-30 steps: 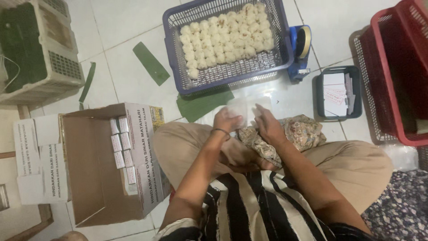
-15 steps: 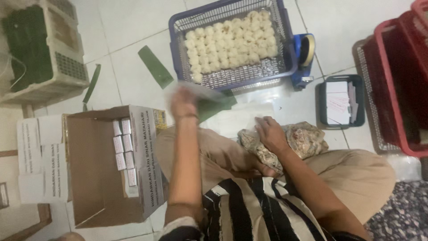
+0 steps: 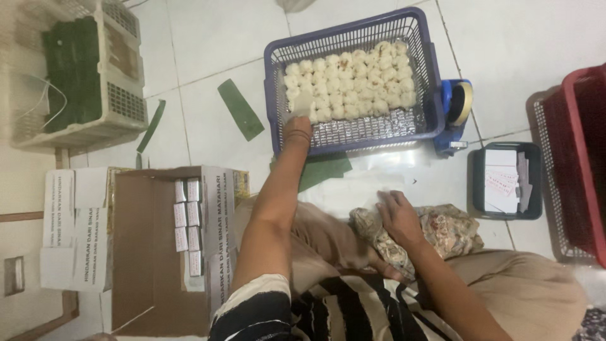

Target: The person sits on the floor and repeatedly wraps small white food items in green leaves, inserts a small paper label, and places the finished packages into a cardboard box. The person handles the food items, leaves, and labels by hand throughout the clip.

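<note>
Floor tiles of pale white ceramic [image 3: 517, 57] carry everything in view. Largest item: an open brown cardboard box [image 3: 148, 252] at lower left, with a column of small white packets [image 3: 188, 227] standing along its inner wall. At upper left stands a cream plastic crate [image 3: 120, 104] holding stacked green leaf strips [image 3: 69, 72]. At centre top sits a blue plastic mesh basket [image 3: 353, 136], foil-lined, its far half filled with rows of small pale round cakes [image 3: 353, 79]. A red plastic basket [image 3: 584, 158] lies at the right edge. A patterned cloth [image 3: 442, 230] rests on the person's lap. A small dark tray of white paper slips [image 3: 505, 180] lies between the blue and red baskets, and a blue tape dispenser [image 3: 457, 107] touches the blue basket's right wall. Loose green leaf strips [image 3: 240, 108] lie on the floor left of that basket. The left hand [image 3: 297, 126] reaches over the basket's near rim, its grip closed on a pale cake at the near left corner of the rows. The right hand [image 3: 398, 215] lies flat and open on the cloth, holding nothing.
</note>
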